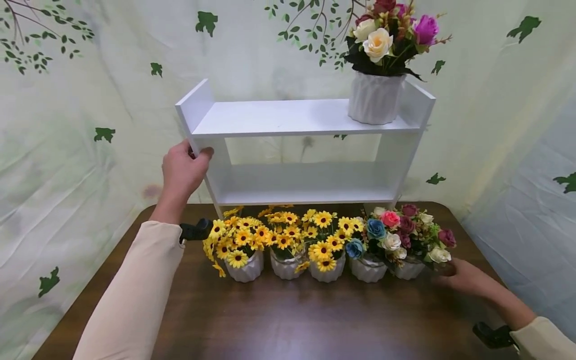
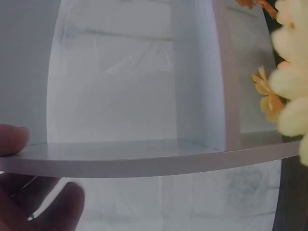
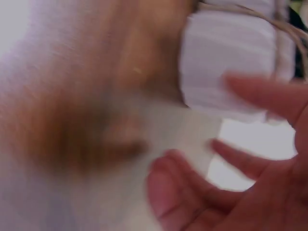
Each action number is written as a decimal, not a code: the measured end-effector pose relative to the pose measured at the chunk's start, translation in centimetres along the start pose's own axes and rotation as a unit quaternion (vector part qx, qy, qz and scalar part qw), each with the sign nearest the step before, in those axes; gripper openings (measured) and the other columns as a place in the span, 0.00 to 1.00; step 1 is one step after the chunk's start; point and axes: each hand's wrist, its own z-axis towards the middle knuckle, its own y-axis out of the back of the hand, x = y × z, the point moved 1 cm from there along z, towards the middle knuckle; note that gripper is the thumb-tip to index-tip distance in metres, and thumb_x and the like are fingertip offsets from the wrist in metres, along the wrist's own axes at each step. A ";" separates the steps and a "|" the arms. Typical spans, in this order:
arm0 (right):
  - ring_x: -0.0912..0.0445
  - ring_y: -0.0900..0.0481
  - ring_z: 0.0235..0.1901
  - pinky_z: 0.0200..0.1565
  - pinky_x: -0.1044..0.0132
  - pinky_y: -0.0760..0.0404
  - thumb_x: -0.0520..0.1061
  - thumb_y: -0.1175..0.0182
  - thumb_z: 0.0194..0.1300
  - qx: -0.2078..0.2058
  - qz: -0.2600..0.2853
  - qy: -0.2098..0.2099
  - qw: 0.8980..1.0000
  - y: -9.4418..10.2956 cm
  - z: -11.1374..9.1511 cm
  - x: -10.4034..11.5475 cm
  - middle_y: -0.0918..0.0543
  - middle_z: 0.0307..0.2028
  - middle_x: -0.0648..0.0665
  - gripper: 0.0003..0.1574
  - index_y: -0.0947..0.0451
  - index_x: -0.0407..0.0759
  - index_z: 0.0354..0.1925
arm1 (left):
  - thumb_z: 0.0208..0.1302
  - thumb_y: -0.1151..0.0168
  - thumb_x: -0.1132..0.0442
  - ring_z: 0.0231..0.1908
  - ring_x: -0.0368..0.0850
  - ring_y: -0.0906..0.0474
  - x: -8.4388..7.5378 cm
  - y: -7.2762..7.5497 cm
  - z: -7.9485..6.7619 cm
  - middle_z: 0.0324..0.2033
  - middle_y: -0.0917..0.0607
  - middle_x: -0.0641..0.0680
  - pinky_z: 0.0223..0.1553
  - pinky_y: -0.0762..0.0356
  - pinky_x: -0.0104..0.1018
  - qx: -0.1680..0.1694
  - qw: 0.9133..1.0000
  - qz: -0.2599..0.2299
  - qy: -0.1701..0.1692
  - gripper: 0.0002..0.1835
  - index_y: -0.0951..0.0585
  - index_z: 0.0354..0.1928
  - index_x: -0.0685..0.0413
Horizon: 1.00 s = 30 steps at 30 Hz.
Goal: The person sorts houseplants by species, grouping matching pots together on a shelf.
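Observation:
A white two-tier shelf (image 1: 288, 131) stands at the back of the table. My left hand (image 1: 184, 167) grips the edge of its left side panel; in the left wrist view the thumb and fingers (image 2: 70, 204) lie on opposite sides of the white board (image 2: 125, 166). My right hand (image 1: 465, 280) is beside the rightmost pot of mixed roses (image 1: 407, 270). In the right wrist view its thumb and fingers are spread near a white pot (image 3: 228, 62) tied with twine, without closing around it. Whether the hand touches the pot is hard to tell.
Potted yellow daisies (image 1: 243, 240) and mixed roses stand in a row before the shelf on the brown table (image 1: 270, 320). Another pot of roses (image 1: 375, 97) sits on the shelf's upper right. A leaf-patterned cloth (image 1: 112, 85) hangs behind.

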 end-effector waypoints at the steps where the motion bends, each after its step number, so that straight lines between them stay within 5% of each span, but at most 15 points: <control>1: 0.26 0.28 0.58 0.50 0.41 0.21 0.47 0.37 0.65 -0.005 0.016 0.012 1.000 -0.6 0.2 0.1 0.31 0.60 0.16 0.48 0.46 0.18 0.68 | 0.69 0.50 0.50 0.55 0.61 0.22 0.1 -0.1 0.0 0.58 0.19 0.65 0.54 0.21 0.61 -0.005 1.000 -0.008 -0.003 0.27 0.24 0.62 0.59; 3: 0.22 0.37 0.64 0.55 0.34 0.26 0.49 0.34 0.63 -0.025 0.037 0.037 0.998 -1.6 0.6 0.5 0.39 0.67 0.16 0.58 0.57 0.21 0.73 | 0.70 0.51 0.49 0.56 0.59 0.22 0.4 -0.3 -0.1 0.58 0.19 0.64 0.55 0.22 0.61 -0.014 0.999 -0.030 -0.012 0.27 0.24 0.62 0.58; 6: 0.23 0.41 0.67 0.58 0.32 0.30 0.51 0.30 0.58 -0.079 0.042 0.068 0.994 -2.9 1.3 1.3 0.42 0.69 0.19 0.64 0.58 0.26 0.74 | 0.70 0.51 0.49 0.57 0.57 0.22 0.7 -0.5 -0.2 0.60 0.19 0.62 0.56 0.22 0.61 -0.032 0.997 -0.064 -0.027 0.26 0.23 0.62 0.57; 8: 0.29 0.38 0.67 0.60 0.44 0.25 0.48 0.27 0.56 -0.118 0.048 0.092 0.988 -3.7 1.8 1.8 0.39 0.69 0.22 0.64 0.55 0.27 0.74 | 0.70 0.50 0.49 0.55 0.56 0.20 0.9 -0.6 -0.2 0.58 0.18 0.60 0.56 0.21 0.59 -0.052 0.995 -0.074 -0.037 0.25 0.22 0.61 0.56; 12: 0.72 0.36 0.65 0.53 0.81 0.30 0.44 0.29 0.58 -0.171 0.075 0.151 0.971 -4.5 2.4 2.4 0.32 0.66 0.39 0.56 0.51 0.30 0.73 | 0.69 0.48 0.49 0.51 0.49 0.19 1.2 -0.7 -0.2 0.54 0.15 0.56 0.51 0.17 0.40 -0.104 0.990 -0.078 -0.055 0.23 0.20 0.59 0.52; 15: 0.91 0.47 0.56 0.50 0.92 0.40 0.40 0.32 0.61 -0.195 0.101 0.191 0.957 -4.9 2.7 2.6 0.35 0.63 0.62 0.51 0.49 0.30 0.72 | 0.68 0.46 0.49 0.48 0.45 0.19 1.2 -0.7 -0.2 0.51 0.14 0.55 0.45 0.20 0.30 -0.117 0.988 -0.083 -0.063 0.22 0.19 0.57 0.51; 18: 0.91 0.46 0.56 0.52 0.92 0.42 0.35 0.33 0.60 -0.224 0.125 0.216 0.942 -5.4 3.0 2.6 0.40 0.58 0.78 0.49 0.48 0.28 0.71 | 0.68 0.46 0.49 0.49 0.47 0.19 1.0 -0.8 -0.2 0.53 0.15 0.56 0.47 0.18 0.37 -0.101 0.990 -0.081 -0.061 0.22 0.20 0.57 0.52; 22: 0.90 0.45 0.54 0.51 0.92 0.43 0.34 0.34 0.59 -0.254 0.168 0.193 0.933 -5.9 2.9 2.3 0.41 0.54 0.83 0.48 0.48 0.29 0.71 | 0.68 0.46 0.48 0.53 0.53 0.20 0.9 -1.1 -0.2 0.58 0.17 0.58 0.53 0.19 0.56 -0.069 0.994 -0.078 -0.043 0.25 0.22 0.60 0.54; 30: 0.91 0.46 0.56 0.52 0.93 0.43 0.37 0.35 0.62 -0.251 0.163 0.177 0.938 -5.8 2.9 2.1 0.42 0.56 0.82 0.49 0.50 0.32 0.74 | 0.71 0.51 0.50 0.52 0.56 0.21 1.1 -1.4 -0.3 0.55 0.17 0.64 0.57 0.21 0.55 -0.034 0.997 -0.068 0.013 0.24 0.21 0.57 0.61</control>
